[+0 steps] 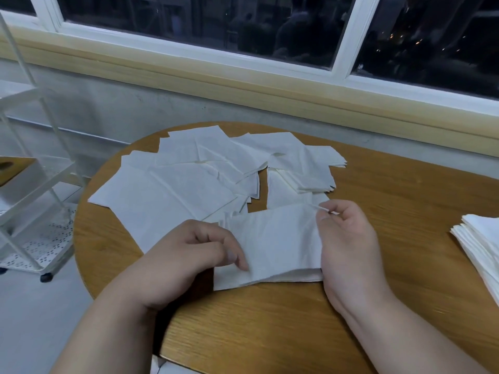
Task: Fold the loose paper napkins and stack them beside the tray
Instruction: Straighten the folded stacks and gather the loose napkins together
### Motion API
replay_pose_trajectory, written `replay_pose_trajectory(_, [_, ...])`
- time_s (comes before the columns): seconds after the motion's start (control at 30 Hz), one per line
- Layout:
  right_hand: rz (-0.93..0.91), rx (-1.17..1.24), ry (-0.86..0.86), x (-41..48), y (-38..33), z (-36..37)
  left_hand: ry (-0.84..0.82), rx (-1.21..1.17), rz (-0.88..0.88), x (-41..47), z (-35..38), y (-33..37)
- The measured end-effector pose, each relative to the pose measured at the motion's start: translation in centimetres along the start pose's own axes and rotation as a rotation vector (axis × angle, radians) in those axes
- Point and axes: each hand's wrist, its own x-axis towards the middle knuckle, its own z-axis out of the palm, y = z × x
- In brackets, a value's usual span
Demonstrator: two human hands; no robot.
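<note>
Currently, a folded napkin (pixel 275 247) lies on the round wooden table (pixel 270 333), stretched between the two hands. The left hand (pixel 199 252) holds the napkin's left edge, its fingers bent and their tips pressed onto the paper. The thumb is hidden, so I cannot tell whether it reaches underneath. The right hand (pixel 348 244) stands at the napkin's right edge with the palm turned inward. It pinches the far right corner between thumb and forefinger, and that corner is raised a little off the sheet. Along the edge nearest the person, several thin layers of paper show, running from below the left fingertips to the heel of the right hand.

Beyond both hands, the loose napkins (pixel 189 179) are spread in an overlapping heap. Most are open and creased, and the nearest sheet reaches right up to the left hand's knuckles. Just ahead of the right hand, a few smaller pieces lie fanned, with their corners pointing to the right.

Well apart to the right of the right hand, a stack of folded napkins (pixel 480 238) rests on the table. Its edges are roughly in line, and the picture's border cuts it off.

Left of the left hand and off the table, a white metal cart (pixel 35 190) with a perforated bottom shelf stands on the floor. Far past the hands, a white-framed window (pixel 343 36) shows darkness outside.
</note>
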Motion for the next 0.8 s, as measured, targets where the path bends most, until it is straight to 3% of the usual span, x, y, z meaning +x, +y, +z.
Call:
replay_pose_trajectory(0.4, [0.044, -0.061, -0.095, -0.5, 0.5, 0.0, 0.06, 0.113, -0.132, 0.2, 0.9, 0.6])
replay_pose_trajectory(0.57, [-0.026, -0.324, -0.136, -0.5, 0.0, -0.9, 0.122, 0.2, -0.162, 0.7, 1.1, 0.0])
replay_pose_trajectory(0.8, [-0.045, -0.622, -0.02, 2.5, -0.8, -2.8, 0.194, 0.26, -0.176, 0.9, 1.1, -0.7])
